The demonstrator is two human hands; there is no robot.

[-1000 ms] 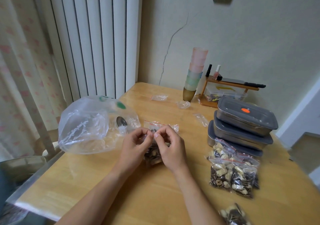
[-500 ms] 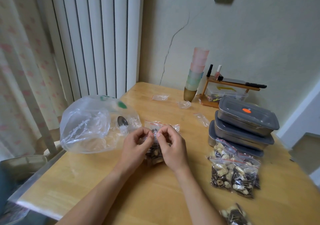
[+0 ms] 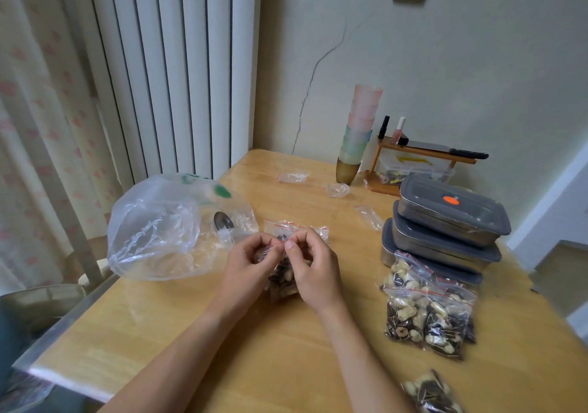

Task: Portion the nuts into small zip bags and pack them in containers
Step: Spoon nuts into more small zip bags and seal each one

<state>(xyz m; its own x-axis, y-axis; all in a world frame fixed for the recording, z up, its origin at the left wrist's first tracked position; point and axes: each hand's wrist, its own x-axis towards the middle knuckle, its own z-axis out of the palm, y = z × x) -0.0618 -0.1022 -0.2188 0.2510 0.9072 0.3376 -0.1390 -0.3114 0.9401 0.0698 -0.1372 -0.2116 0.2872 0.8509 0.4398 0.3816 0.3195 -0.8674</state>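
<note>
At the table's middle, my left hand (image 3: 251, 264) and my right hand (image 3: 313, 267) both pinch the red zip strip of a small zip bag (image 3: 283, 280) filled with mixed nuts and seeds. The bag stands between my palms, mostly hidden by them. A big clear plastic bag (image 3: 165, 231) with a metal spoon (image 3: 222, 221) inside lies to the left. Filled small bags (image 3: 426, 310) lie in a pile on the right. Behind that pile stand three stacked metal containers (image 3: 445, 221) with grey lids.
Empty small zip bags (image 3: 294, 177) lie scattered further back on the wooden table (image 3: 191, 333). A stack of pastel cups (image 3: 358, 135) and a small wooden shelf (image 3: 413, 158) stand by the wall. Another filled bag (image 3: 429, 393) lies at the bottom right.
My fingers have shifted slightly along the zip strip of the small bag. Everything else on the table is unchanged.
</note>
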